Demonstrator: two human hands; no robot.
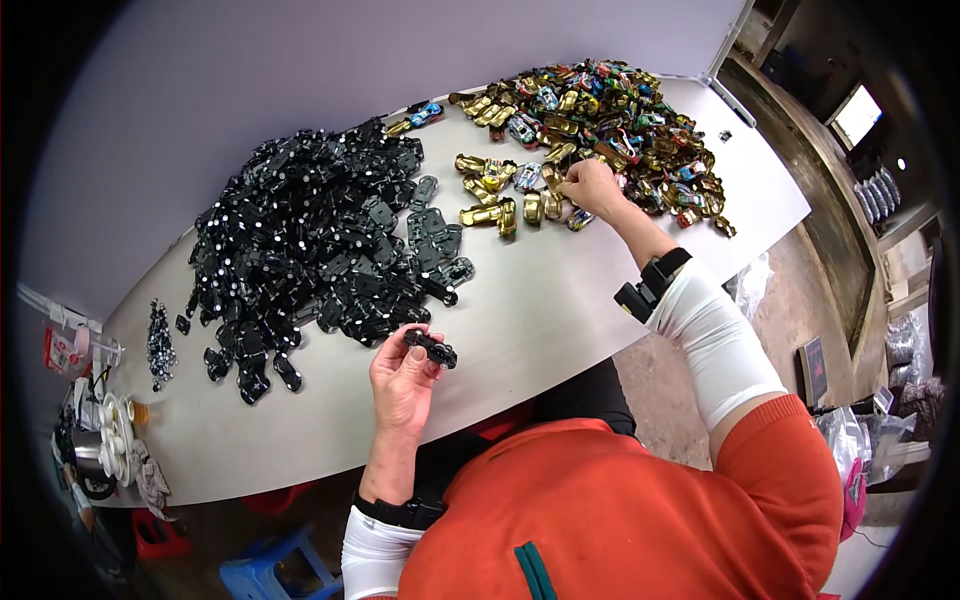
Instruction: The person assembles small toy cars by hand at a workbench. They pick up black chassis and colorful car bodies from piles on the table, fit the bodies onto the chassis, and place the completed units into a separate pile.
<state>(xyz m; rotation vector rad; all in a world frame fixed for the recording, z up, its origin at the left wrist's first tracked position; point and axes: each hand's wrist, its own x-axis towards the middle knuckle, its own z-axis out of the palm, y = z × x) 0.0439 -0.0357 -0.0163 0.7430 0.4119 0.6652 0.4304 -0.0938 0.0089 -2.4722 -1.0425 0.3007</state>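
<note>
My left hand (402, 385) is closed near the front edge of the table, pinching a black toy car chassis (432, 349) between thumb and fingers. Farther off to the right, my right hand (594, 188) reaches into the near edge of a heap of toy car body shells (610, 120), gold and multicoloured. Its fingers are drawn together at a gold toy car body shell (551, 180), partly covering it. Several more gold shells (490, 214) lie just left of that hand. A large heap of black car chassis (300, 220) spreads over the table's left half.
A small pile of shiny little parts (160, 345) lies on the table (520, 320) at far left. Behind the heaps rises a pale partition (400, 50). A blue plastic stool (280, 570) stands below the table's near edge. Plastic bags (870, 440) are on the right.
</note>
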